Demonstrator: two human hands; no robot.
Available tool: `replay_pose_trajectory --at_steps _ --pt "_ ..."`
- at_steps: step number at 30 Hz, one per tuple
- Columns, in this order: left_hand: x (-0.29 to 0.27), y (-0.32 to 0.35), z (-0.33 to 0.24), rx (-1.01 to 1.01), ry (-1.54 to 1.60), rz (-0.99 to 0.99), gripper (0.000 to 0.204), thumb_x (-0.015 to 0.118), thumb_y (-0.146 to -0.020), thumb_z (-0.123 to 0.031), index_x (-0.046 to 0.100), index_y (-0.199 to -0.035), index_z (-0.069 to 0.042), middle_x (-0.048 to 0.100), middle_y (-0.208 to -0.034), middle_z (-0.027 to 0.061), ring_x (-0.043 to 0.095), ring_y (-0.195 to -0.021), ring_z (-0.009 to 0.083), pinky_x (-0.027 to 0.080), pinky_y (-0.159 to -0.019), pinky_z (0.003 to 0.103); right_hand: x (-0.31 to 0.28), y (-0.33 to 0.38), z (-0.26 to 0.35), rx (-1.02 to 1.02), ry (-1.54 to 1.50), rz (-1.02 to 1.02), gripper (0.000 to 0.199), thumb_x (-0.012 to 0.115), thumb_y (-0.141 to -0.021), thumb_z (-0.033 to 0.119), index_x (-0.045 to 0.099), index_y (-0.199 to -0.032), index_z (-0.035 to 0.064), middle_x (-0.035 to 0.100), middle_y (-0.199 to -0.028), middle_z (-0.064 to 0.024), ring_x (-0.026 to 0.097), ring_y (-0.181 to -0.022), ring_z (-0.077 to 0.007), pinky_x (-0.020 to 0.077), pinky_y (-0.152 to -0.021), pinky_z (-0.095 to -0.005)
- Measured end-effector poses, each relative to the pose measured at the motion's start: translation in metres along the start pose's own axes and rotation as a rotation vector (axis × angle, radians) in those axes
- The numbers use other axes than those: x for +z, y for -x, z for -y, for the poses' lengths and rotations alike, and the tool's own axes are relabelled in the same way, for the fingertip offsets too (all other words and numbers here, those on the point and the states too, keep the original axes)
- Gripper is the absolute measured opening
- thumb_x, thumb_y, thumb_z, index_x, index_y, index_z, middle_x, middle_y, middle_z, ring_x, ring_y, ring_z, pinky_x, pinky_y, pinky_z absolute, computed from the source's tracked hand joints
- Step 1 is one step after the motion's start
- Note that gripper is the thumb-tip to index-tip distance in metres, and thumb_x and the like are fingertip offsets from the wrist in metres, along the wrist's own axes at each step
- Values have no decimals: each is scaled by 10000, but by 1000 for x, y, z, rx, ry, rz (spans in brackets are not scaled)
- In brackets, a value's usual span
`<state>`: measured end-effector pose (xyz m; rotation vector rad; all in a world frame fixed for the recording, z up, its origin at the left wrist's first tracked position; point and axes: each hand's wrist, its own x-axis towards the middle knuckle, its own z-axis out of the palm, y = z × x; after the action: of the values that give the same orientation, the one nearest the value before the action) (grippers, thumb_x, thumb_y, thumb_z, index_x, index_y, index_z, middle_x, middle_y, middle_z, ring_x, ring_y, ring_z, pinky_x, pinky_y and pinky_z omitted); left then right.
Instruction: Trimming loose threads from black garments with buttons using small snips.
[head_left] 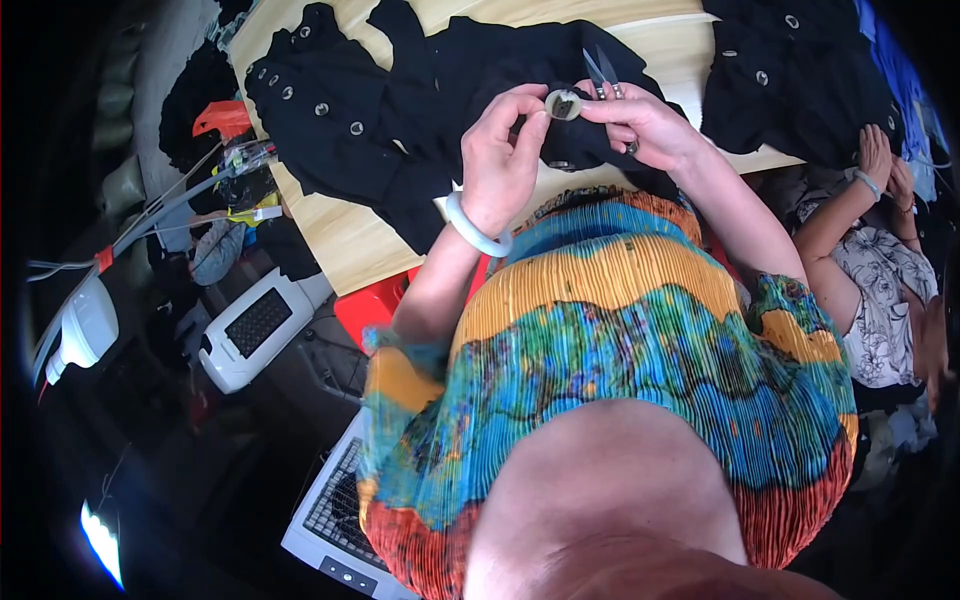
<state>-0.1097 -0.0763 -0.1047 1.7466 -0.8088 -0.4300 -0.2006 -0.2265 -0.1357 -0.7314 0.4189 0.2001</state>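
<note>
A large round button with a pale rim and a dark middle is held up at the far side of my body. My left hand, with a pale bangle on its wrist, pinches the button's left edge between thumb and fingers. The fingertips of my right hand touch its right edge. In that same right hand sits a small pair of scissors, blades apart and pointing away from me. Below and behind both hands spreads a black garment with several similar round buttons along its left part.
The garment lies on a light wooden table. Another black buttoned garment is at the right, where a co-worker's hands rest. Cables and a white lamp hang at the left. A white plastic appliance stands below the table.
</note>
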Motion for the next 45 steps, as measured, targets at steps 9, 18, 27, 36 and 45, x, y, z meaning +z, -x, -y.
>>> replay_pose_trajectory --at_steps 9,18,27,36,45 --pt "-14 -3 1 -630 836 218 44 478 -826 -64 522 -829 -64 519 -774 -8 501 -685 67 475 -614 233 2 4 -3 -525 827 -430 253 474 -838 230 481 -1001 37 507 -827 -5 471 -744 -75 369 -656 -185" --pt "-14 -11 -5 -541 945 180 41 488 -817 -41 527 -830 -46 542 -838 18 525 -810 102 438 -801 296 33 44 6 -266 730 -74 276 343 -893 253 488 -946 23 434 -708 0 391 -660 -62 323 -578 -197" --pt "-8 -9 -6 -449 883 218 37 500 -812 -43 536 -814 -48 552 -884 41 533 -837 115 427 -828 291 29 37 7 -235 618 -73 260 366 -886 255 517 -911 45 425 -631 39 333 -556 -18 271 -496 -161" --pt "-7 0 -3 -328 650 332 44 502 -806 -25 531 -837 -32 544 -887 47 525 -854 121 408 -835 278 30 34 7 -228 604 -70 263 385 -883 270 532 -875 52 408 -602 52 306 -524 -11 241 -465 -157" --pt "-31 -15 -9 -538 1041 281 61 491 -815 -51 546 -833 -30 558 -864 43 536 -823 115 452 -797 310 27 26 15 -482 767 -247 398 577 -766 96 408 -1121 35 471 -999 -13 431 -742 -23 350 -672 -153"
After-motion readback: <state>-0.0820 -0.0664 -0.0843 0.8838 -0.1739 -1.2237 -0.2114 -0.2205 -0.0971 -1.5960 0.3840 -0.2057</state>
